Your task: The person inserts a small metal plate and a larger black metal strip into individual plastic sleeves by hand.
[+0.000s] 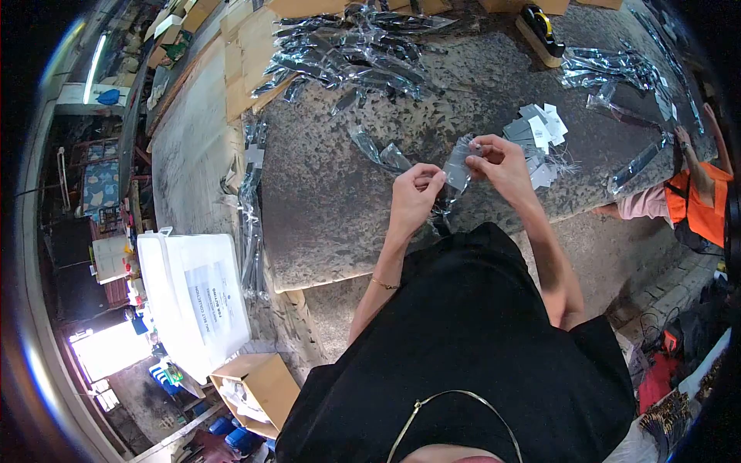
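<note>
My left hand (417,197) is closed in a pinch at the edge of a clear plastic sleeve (394,158), which holds a dark strip like a belt and trails back on the table. My right hand (500,166) pinches the top of a grey hang tag (458,171), just right of the left hand. Plastic lies around the tag, and what exactly is between the left fingertips is partly hidden. To the right of my right hand are several loose grey and white tags (538,131) with thin strings.
A big heap of plastic-wrapped strips (347,58) lies at the back of the worn table (324,231). More wrapped strips (614,69) and a brush (539,35) lie at the back right. Another person in orange (706,204) reaches onto the right edge. A white bin (193,293) stands left.
</note>
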Demonstrator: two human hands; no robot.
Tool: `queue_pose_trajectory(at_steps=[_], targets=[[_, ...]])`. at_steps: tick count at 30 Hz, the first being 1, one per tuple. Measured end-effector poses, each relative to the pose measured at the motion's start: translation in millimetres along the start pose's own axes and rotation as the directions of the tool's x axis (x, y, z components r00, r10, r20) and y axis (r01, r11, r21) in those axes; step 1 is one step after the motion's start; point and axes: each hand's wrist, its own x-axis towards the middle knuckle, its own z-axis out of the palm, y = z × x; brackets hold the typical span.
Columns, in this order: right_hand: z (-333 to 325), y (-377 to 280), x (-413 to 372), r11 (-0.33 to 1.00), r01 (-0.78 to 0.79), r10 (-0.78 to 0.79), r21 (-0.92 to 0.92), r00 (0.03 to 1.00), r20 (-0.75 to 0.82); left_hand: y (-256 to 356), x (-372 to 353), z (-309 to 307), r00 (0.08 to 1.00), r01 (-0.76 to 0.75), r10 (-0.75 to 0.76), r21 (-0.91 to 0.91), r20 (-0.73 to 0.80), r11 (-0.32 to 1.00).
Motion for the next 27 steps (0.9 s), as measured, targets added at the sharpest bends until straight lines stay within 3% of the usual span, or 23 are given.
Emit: queue_pose_trajectory(at_steps=[5, 7, 10, 14, 17, 19, 23, 27], targets=[[0, -1, 2, 0.994, 0.0, 0.002, -0.11, 1.0, 0.017, -3, 2, 6, 0.998, -0.058, 0.058, 0.026, -0.018, 0.998], [3, -10, -2, 0.994, -0.104, 0.098, 0.047, 0.989, 0.113, -5, 2, 7, 0.999, -0.048, 0.048, 0.017, -0.01, 0.999], [-3, -10, -3, 0.975, -0.199, 0.176, 0.095, 0.961, 0.211, -6, 2, 6, 0.998, -0.056, 0.056, 0.024, -0.01, 0.998], [-5, -10, -2, 0.955, -0.226, 0.186, 0.192, 0.961, 0.206, -4, -1, 9, 0.996, -0.073, 0.075, -0.031, 0.058, 0.997], [-6, -4, 1, 0.971, -0.151, 0.14, 0.186, 0.988, 0.07, -4, -2, 11, 0.99, -0.08, 0.089, -0.09, 0.111, 0.993], [-8, -6, -1, 0.991, -0.1, 0.085, 0.086, 0.983, 0.163, -7, 0, 9, 0.989, -0.05, 0.064, -0.105, 0.136, 0.993], [-9, -17, -4, 0.989, -0.126, 0.103, 0.073, 0.96, 0.259, -15, 2, 8, 0.989, -0.057, 0.063, -0.044, 0.134, 0.997], [-7, -22, -2, 0.987, -0.095, 0.135, -0.129, 0.93, 0.343, -7, -5, 7, 0.986, -0.125, 0.117, 0.066, 0.115, 0.99]])
